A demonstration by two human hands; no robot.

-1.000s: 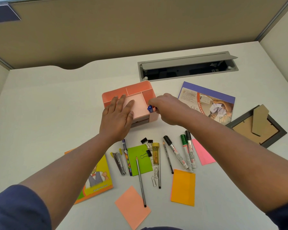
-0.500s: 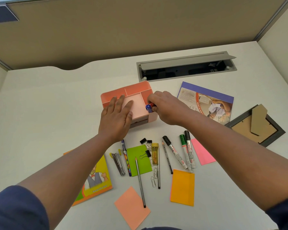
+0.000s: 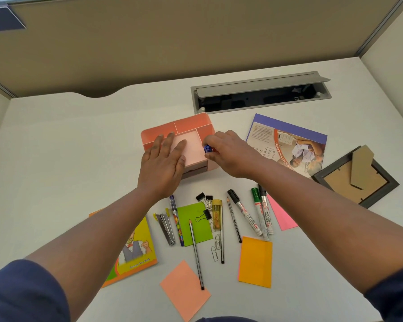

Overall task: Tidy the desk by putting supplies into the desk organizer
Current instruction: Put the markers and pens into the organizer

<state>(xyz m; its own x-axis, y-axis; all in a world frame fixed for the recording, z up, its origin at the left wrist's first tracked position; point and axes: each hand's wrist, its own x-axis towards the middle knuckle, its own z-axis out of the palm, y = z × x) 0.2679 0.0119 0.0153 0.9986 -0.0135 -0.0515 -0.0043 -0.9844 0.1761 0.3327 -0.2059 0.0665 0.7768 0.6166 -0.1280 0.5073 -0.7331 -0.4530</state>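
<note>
A salmon-pink desk organizer (image 3: 191,126) with several compartments stands mid-desk. My left hand (image 3: 163,163) lies flat on its front left part, fingers straight over the pale pink tray. My right hand (image 3: 230,154) pinches blue-capped markers (image 3: 207,148) upright at the organizer's right compartment; a trace of red shows beside the blue cap. In front lie loose supplies: markers (image 3: 256,212), pencils (image 3: 196,252), a patterned pen (image 3: 176,219), a stapler (image 3: 165,228), binder clips (image 3: 205,201), paper clips (image 3: 215,247) and a yellow lead case (image 3: 216,213).
Sticky pads in green (image 3: 196,225), orange (image 3: 255,261), pink (image 3: 280,214) and peach (image 3: 184,289) lie near the front. A yellow notebook (image 3: 135,249) is left, a brochure (image 3: 289,145) and a face-down picture frame (image 3: 356,177) right. An open cable tray (image 3: 261,94) is behind.
My right hand has shifted slightly back along the organizer's right side with the blue-capped markers. My left hand stays flat on the organizer.
</note>
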